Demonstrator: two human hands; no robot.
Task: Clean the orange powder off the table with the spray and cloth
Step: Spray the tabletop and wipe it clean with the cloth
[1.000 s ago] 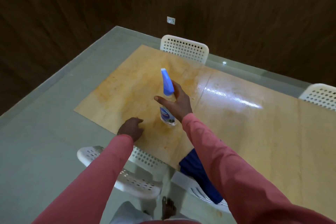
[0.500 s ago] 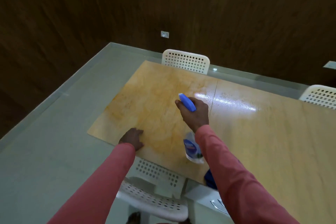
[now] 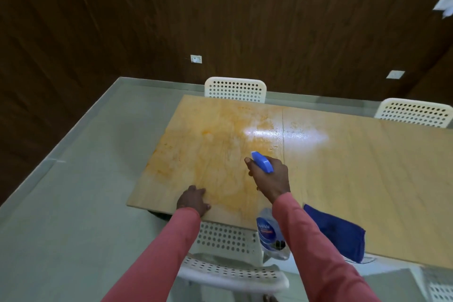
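While the right hand (image 3: 270, 178) grips the spray bottle (image 3: 268, 233) at frame centre, nozzle toward the orange powder (image 3: 215, 154) smeared across the table (image 3: 355, 167)'s left half, the left hand (image 3: 193, 201) rests with loosely curled fingers on the near edge. Lower right, the blue cloth (image 3: 335, 233) overhangs that edge; bare tabletop stretches rightward.

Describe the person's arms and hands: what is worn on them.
Both arms wear long, plain pinkish-red sleeves that end at the wrists. The left hand and the right hand are bare: no gloves, and no rings, watch or bracelet show. The sleeves carry no markings or cuffs of another colour.
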